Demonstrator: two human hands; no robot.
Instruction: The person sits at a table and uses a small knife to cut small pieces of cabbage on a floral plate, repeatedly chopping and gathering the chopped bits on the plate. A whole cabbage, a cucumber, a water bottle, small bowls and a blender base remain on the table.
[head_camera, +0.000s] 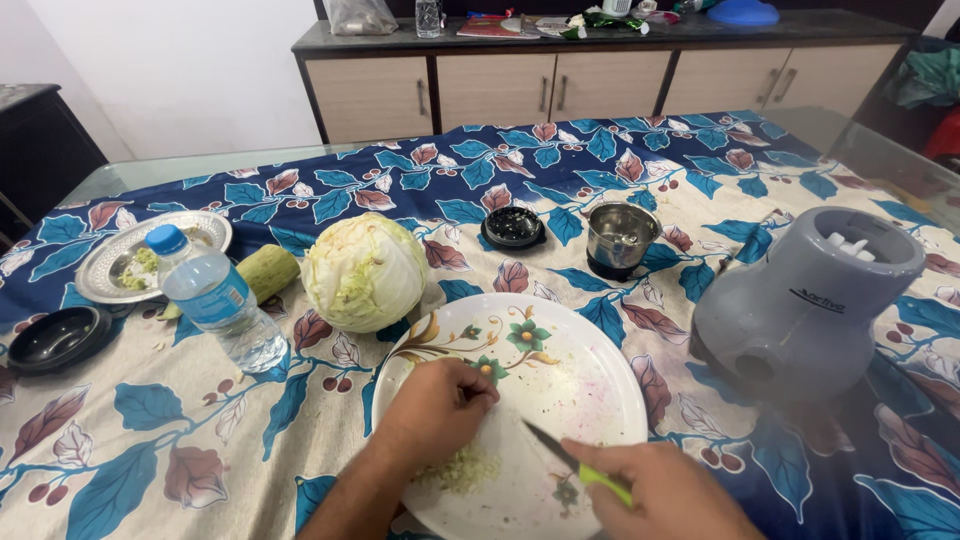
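On a round white floral plate (560, 350) near the table's front edge, the left hand (435, 405) rests curled over a small heap of finely chopped pale-green vegetable (462, 468), while the right hand (665, 490) grips a green-handled knife (575, 465), blade pointing toward the heap. A pale cabbage head (364, 270) sits just beyond the plate, a clear plastic water bottle (212, 298) to its left and a grey mixer base (805, 300) toward the table's right edge.
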